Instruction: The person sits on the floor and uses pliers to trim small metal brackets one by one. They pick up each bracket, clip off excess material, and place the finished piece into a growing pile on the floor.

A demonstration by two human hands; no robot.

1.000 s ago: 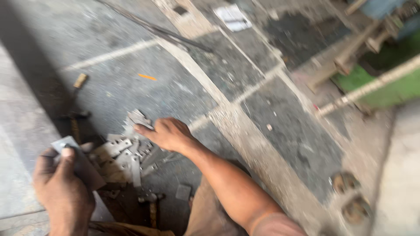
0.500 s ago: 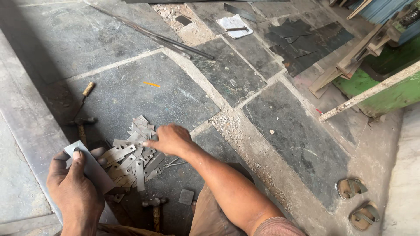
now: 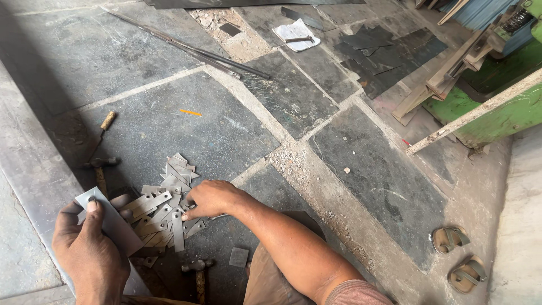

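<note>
The left hand pinches a flat grey metal strip between thumb and fingers, lifted clear for a look; just beside it the right hand rests curled fingertips on the pile of metal strips spread over the stone floor, seemingly sorting; hammers lie near.

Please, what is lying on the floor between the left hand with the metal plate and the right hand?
In the head view, a loose pile of flat metal strips lies between the left hand, which holds a grey metal plate, and the right hand, whose fingers touch the pile.
</note>
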